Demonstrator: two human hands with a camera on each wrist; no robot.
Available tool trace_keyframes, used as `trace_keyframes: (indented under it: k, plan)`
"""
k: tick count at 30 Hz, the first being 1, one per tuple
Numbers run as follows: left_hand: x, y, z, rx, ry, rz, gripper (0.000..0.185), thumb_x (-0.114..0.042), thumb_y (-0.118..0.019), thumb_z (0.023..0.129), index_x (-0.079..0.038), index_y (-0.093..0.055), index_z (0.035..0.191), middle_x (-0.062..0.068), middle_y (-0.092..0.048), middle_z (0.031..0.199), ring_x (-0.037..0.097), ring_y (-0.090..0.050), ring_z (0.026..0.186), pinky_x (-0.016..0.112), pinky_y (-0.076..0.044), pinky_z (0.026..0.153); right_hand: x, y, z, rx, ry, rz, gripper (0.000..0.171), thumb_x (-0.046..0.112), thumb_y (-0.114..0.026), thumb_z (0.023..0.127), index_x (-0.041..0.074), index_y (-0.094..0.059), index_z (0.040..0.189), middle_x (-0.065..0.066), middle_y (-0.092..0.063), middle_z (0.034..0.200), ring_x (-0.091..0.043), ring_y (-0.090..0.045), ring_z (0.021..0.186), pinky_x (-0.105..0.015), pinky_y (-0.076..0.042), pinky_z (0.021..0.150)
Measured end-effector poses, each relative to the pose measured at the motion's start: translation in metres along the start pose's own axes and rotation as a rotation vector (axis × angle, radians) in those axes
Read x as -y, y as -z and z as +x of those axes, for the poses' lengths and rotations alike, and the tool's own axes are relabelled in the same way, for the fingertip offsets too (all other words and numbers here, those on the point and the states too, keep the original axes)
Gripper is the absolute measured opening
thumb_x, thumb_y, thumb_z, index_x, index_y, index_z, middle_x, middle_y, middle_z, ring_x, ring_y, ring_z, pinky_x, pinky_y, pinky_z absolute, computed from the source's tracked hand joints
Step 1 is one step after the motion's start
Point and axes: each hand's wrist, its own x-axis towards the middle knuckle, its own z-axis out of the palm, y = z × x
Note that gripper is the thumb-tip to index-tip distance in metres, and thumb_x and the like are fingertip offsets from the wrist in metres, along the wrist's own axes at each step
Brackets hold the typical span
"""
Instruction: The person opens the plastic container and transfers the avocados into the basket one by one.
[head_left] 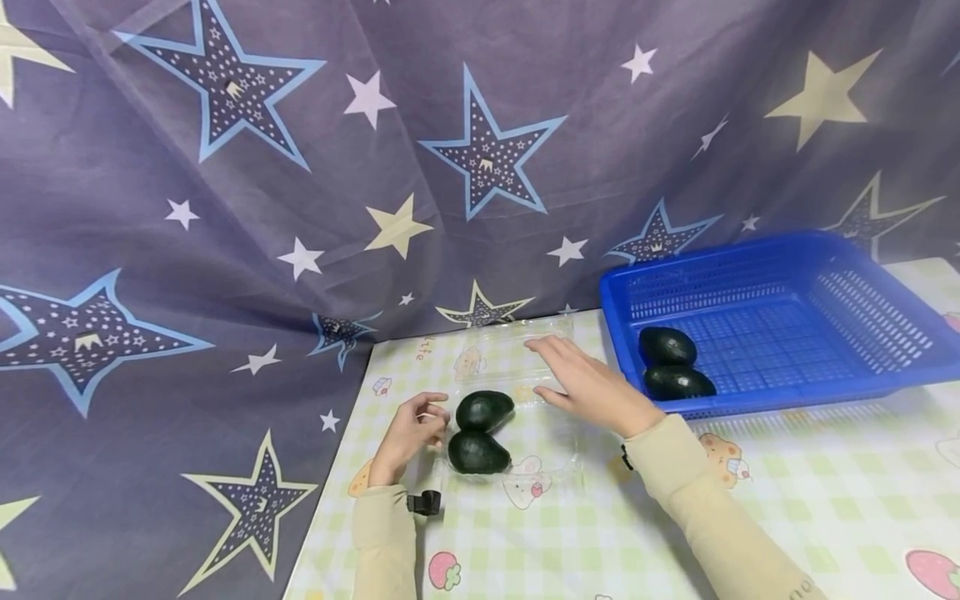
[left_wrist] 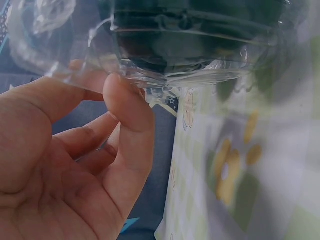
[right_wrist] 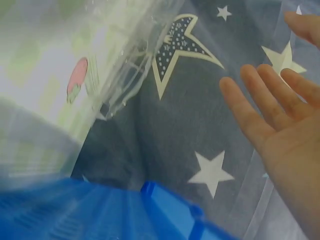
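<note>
Clamshell (head_left: 525, 433) (two avocados (head_left: 480, 433) inside): left hand (head_left: 408, 433) pinches its edge, right hand (head_left: 592, 383) flat.

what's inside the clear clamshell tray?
Two dark avocados sit side by side in the clear clamshell tray. The left hand pinches its near-left edge; the right hand lies flat over the open lid. The tray floor under the avocados is hidden.

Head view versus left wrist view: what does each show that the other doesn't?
Only the head view shows the blue basket holding two avocados, the star-print curtain, and the right hand flat over the open lid. Only the left wrist view shows the thumb pressed against the clear clamshell container's rim. Both show the left hand at that container with dark avocados inside.
</note>
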Motion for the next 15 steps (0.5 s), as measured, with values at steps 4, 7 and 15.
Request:
trace_keyframes:
  k: [4, 7, 15]
  plan:
    - [-0.001, 0.0, 0.0, -0.002, 0.012, -0.01, 0.044, 0.004, -0.06, 0.091, 0.005, -0.053, 0.134, 0.014, -0.061, 0.098, 0.018, -0.059, 0.069, 0.035, -0.058, 0.058, 0.003, -0.008, 0.003, 0.004, 0.021, 0.01, 0.057, 0.022, -0.067, 0.095, 0.001, -0.045, 0.142, -0.015, -0.054, 0.136, -0.029, -0.051, 0.128, -0.043, -0.049, 0.105]
    - [-0.005, 0.0, -0.002, 0.001, 0.02, -0.007, 0.043, 0.005, -0.059, 0.091, 0.006, -0.053, 0.134, 0.016, -0.061, 0.098, 0.018, -0.058, 0.069, 0.037, -0.059, 0.059, 0.006, -0.015, 0.007, 0.019, 0.019, 0.02, 0.057, 0.023, -0.067, 0.095, 0.002, -0.045, 0.143, -0.014, -0.054, 0.137, -0.028, -0.051, 0.129, -0.044, -0.05, 0.104]
    - [-0.028, -0.002, -0.017, 0.025, 0.007, -0.019, 0.044, 0.008, -0.055, 0.088, 0.012, -0.052, 0.132, 0.017, -0.061, 0.096, 0.021, -0.059, 0.069, 0.035, -0.059, 0.058, 0.011, -0.035, 0.016, 0.086, 0.023, 0.053, 0.057, 0.021, -0.069, 0.093, 0.004, -0.046, 0.143, -0.012, -0.052, 0.137, -0.027, -0.051, 0.128, -0.039, -0.05, 0.104]
